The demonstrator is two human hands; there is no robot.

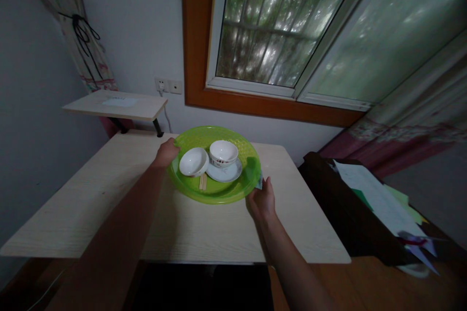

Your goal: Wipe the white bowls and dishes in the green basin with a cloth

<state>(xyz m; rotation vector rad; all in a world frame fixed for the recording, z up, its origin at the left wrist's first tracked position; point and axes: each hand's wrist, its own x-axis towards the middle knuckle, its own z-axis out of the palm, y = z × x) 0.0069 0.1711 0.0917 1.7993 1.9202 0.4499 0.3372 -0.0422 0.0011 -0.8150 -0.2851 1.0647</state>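
Observation:
A round green tray (219, 198) is over the pale wooden table, between my two hands. My left hand (167, 152) grips its left rim, with the fingers partly hidden. At its lower right edge, my right hand (262, 200) holds the rim from below, thumb up; a small bluish piece (260, 181) shows there. On the tray, one white bowl (193, 162) sits tilted at the left. Another white bowl (223, 152) stands on a white plate (226, 174). Short wooden sticks (203, 181) lie below the left bowl.
The pale table (215, 233) extends around the tray. A raised shelf (120, 105) stands at its back left, near wall sockets (168, 86). Behind is a window with a wooden frame (270, 112). Papers (383, 199) lie on dark furniture at the right.

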